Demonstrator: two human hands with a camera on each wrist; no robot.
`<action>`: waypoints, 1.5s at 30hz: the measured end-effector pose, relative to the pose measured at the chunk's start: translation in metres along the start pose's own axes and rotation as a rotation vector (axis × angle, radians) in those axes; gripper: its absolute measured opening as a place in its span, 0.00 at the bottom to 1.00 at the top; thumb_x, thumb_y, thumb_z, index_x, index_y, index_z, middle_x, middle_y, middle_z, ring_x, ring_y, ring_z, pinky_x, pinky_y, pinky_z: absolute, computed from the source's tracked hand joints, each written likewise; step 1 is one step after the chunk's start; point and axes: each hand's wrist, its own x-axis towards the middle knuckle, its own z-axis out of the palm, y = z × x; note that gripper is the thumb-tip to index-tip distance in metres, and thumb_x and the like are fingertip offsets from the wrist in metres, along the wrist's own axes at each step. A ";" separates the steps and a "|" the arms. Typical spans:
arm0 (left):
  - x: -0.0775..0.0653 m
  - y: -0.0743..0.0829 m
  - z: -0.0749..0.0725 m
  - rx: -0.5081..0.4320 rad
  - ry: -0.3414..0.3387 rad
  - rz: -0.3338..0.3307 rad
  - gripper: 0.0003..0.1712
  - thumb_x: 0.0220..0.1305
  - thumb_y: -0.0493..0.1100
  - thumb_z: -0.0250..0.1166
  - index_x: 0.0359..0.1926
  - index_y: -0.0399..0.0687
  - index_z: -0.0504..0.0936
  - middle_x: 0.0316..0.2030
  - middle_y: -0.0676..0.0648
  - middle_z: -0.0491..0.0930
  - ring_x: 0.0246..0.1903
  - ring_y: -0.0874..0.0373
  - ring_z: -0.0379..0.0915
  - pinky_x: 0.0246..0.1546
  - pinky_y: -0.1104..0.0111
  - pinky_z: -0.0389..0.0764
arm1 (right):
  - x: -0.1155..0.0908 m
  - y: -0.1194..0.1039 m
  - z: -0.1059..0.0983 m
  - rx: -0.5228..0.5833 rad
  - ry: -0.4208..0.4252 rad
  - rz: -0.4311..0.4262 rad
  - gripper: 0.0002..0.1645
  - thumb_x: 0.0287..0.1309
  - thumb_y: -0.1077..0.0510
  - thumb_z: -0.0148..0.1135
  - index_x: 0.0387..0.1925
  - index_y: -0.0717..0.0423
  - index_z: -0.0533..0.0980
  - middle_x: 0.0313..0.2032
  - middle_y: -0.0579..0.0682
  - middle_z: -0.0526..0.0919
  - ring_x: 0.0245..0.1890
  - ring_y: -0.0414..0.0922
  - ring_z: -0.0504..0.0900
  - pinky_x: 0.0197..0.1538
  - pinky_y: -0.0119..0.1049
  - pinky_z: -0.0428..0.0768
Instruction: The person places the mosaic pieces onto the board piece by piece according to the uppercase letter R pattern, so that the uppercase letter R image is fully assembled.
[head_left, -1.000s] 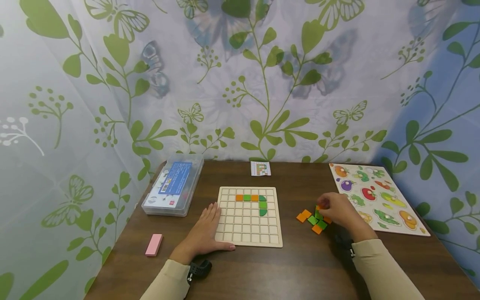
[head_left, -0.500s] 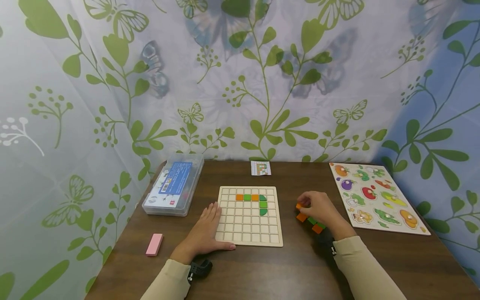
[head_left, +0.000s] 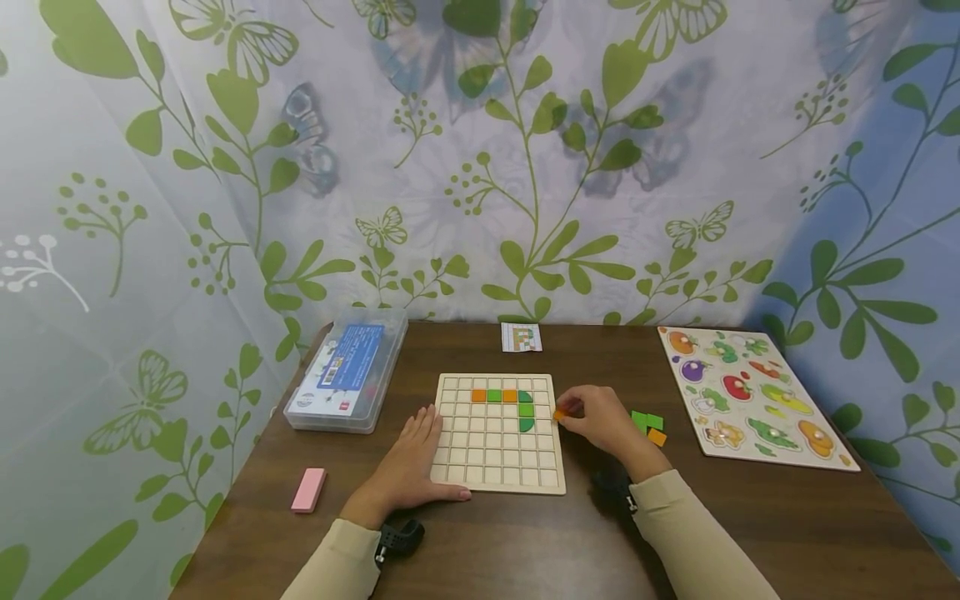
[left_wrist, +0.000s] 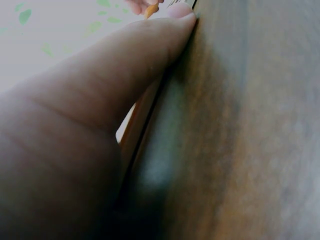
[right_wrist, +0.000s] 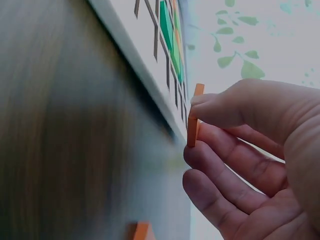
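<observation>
Between thumb and fingers, my right hand pinches an orange square tile, right by the right edge of the wooden grid board. My left hand lies with straight fingers along the board's left edge, its thumb at the front edge. Orange, light green and dark green pieces form a hook on the grid: a row of orange tile, green tile and another orange, then a rounded dark green piece at the lower end. More loose tiles lie partly behind my right hand.
A small pattern card lies behind the board. At the left are a clear plastic case with a blue label and a pink block. A vegetable puzzle board lies at the right. A leaf-print curtain hangs behind the table.
My right hand has moved left from the loose tile pile to the board's right edge, carrying an orange tile. My left hand stays in place.
</observation>
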 end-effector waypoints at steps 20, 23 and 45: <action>-0.001 0.001 0.000 0.007 -0.010 -0.001 0.82 0.49 0.87 0.65 0.82 0.30 0.48 0.81 0.31 0.43 0.80 0.39 0.36 0.77 0.48 0.44 | 0.013 -0.035 0.044 0.035 -0.052 -0.132 0.10 0.59 0.65 0.78 0.42 0.55 0.88 0.38 0.44 0.86 0.39 0.42 0.84 0.46 0.42 0.85; 0.001 0.000 0.001 0.011 -0.009 -0.007 0.82 0.49 0.88 0.64 0.82 0.30 0.48 0.82 0.32 0.42 0.81 0.39 0.35 0.77 0.48 0.44 | 0.015 -0.040 0.047 0.027 -0.053 -0.145 0.11 0.58 0.66 0.79 0.42 0.56 0.88 0.38 0.45 0.87 0.39 0.42 0.84 0.46 0.42 0.85; 0.000 -0.002 0.002 0.009 0.004 0.010 0.82 0.49 0.88 0.64 0.81 0.29 0.48 0.81 0.30 0.43 0.80 0.37 0.37 0.77 0.47 0.45 | 0.022 -0.048 0.061 0.016 -0.062 -0.082 0.12 0.57 0.65 0.80 0.42 0.54 0.89 0.38 0.42 0.86 0.42 0.43 0.82 0.49 0.44 0.84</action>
